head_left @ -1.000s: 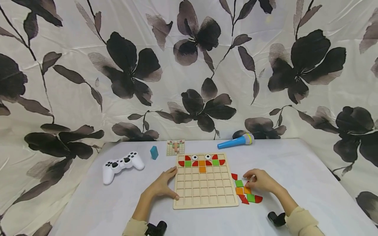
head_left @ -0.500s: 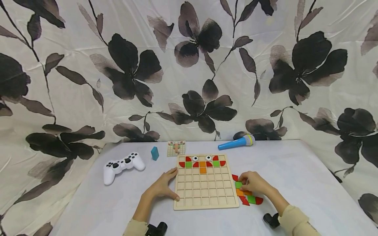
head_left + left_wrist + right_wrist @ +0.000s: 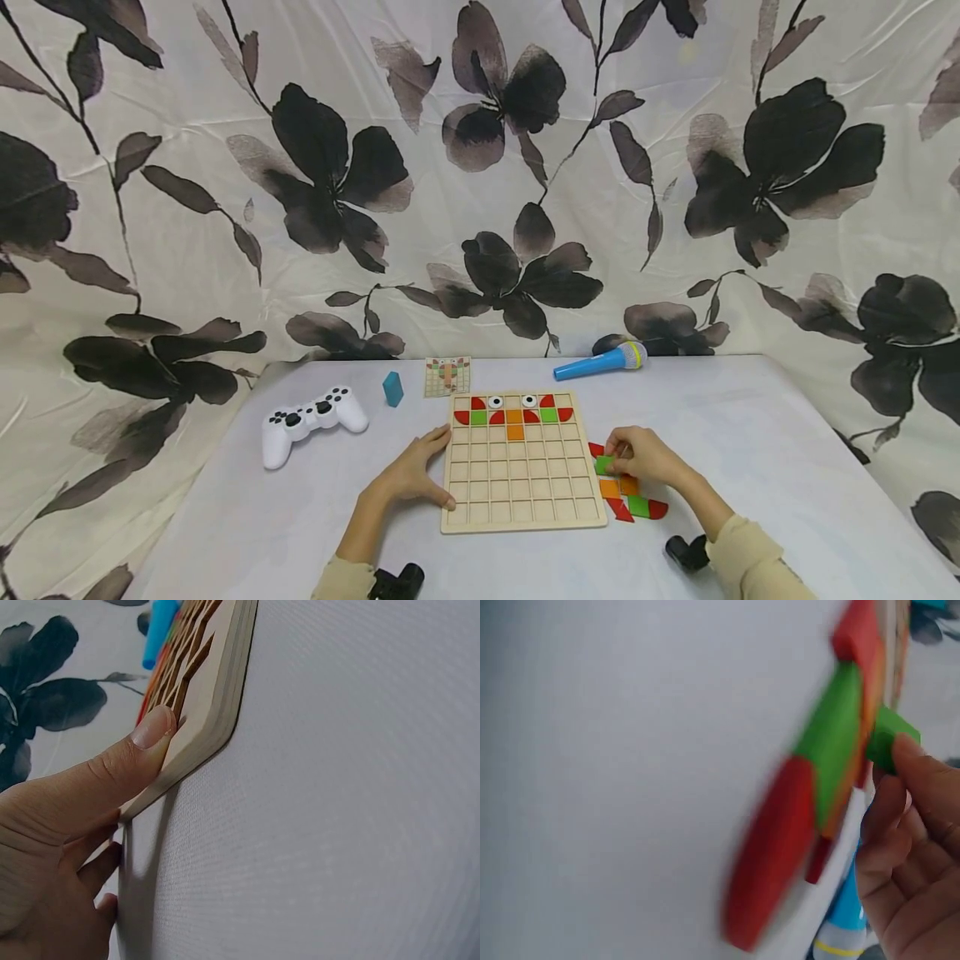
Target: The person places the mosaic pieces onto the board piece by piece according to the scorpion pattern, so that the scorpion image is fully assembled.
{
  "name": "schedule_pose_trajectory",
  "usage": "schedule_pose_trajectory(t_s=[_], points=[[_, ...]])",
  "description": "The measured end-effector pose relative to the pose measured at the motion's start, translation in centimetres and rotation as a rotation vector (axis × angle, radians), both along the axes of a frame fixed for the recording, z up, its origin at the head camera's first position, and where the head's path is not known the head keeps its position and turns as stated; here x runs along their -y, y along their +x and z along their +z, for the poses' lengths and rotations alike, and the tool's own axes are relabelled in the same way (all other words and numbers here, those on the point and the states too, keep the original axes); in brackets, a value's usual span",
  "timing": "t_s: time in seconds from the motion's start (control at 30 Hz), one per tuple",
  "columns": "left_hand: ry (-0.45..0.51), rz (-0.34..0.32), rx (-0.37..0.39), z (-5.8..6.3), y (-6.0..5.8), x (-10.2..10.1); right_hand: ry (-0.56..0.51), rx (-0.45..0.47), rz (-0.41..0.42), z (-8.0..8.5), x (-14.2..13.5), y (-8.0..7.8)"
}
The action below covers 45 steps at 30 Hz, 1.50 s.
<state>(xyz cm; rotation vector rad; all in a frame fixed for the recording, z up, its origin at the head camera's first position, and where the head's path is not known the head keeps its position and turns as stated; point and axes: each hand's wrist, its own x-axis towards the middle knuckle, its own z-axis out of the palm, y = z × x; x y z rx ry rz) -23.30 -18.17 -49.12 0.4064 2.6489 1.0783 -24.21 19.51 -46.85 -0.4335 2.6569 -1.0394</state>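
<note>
A wooden grid board (image 3: 525, 483) lies flat mid-table, with red, green and orange tiles and two eye discs in its far rows. My left hand (image 3: 412, 472) rests along its left side, fingers extended. In the left wrist view the thumb (image 3: 120, 761) touches the board's corner (image 3: 202, 727). Right of the board, my right hand (image 3: 647, 454) pinches a green square tile (image 3: 889, 737) between thumb and finger, tilted and raised off the table. Near it lie loose tiles: an orange square (image 3: 610, 489), another green tile (image 3: 638, 506) and several red ones, including a rounded one (image 3: 657, 509).
A small pattern card (image 3: 447, 377) lies behind the board. Farther left are a teal block (image 3: 392, 389) and a white game controller (image 3: 313, 421). A blue toy microphone (image 3: 598, 362) lies at the back right. A floral cloth hangs behind the table.
My right hand moved left over the loose tiles, took hold of the green square tile and rose slightly with it. The left hand and the board have stayed in place.
</note>
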Motion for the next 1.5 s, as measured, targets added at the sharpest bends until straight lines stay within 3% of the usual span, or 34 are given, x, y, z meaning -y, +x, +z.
schedule_pose_trajectory(t_s=[0.1, 0.3, 0.53, 0.73, 1.3, 1.5], points=[[0.004, -0.008, -0.002, 0.0, 0.0, 0.1, -0.071, -0.053, 0.063, 0.5, -0.3, -1.0], [0.004, -0.027, -0.008, -0.3, 0.0, 0.2, -0.136, -0.117, 0.084, 1.0, 1.2, -3.4], [-0.001, -0.014, -0.004, -0.5, -0.1, 0.0, -0.089, -0.226, 0.158, 0.7, 4.7, -6.1], [-0.007, -0.005, -0.003, -0.2, 0.0, -0.1, -0.061, -0.225, 0.203, 0.4, 7.0, -7.4], [-0.009, -0.008, -0.013, -0.2, -0.3, 0.1, 0.033, -0.161, 0.246, 1.0, 8.6, -8.2], [-0.014, -0.006, -0.008, -0.2, -0.1, 0.1, 0.021, -0.182, 0.250, 0.7, 8.4, -8.4]])
